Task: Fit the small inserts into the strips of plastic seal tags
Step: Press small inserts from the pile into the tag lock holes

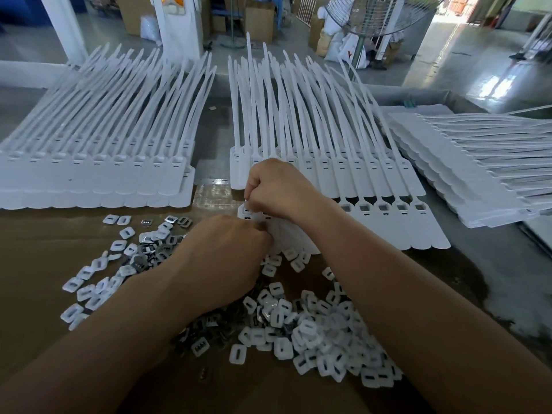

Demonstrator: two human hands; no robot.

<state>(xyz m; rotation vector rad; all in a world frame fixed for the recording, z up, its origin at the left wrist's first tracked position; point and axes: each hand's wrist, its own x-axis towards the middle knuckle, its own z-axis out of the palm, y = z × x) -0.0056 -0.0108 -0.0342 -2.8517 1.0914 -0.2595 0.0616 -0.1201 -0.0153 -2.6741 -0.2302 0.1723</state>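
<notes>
Head view, both forearms in frame. My right hand (277, 189) is knuckles up, fingers curled tight, and its fingertips pinch the leftmost tag head of the near strip (388, 225). I cannot tell whether an insert sits under them.

My left hand (230, 249) is just beside it, back toward the camera, fingers curled under against the same end of the strip. What it holds, if anything, is hidden.

The near strip lies flat on the brown table (35, 249), with square sockets showing along its right part. The loose inserts (313, 333), white and metal, are heaped between and below my arms.

Behind are the left stack (98, 174), the middle stack (328, 168) and the right stack (478, 174) of strips.
</notes>
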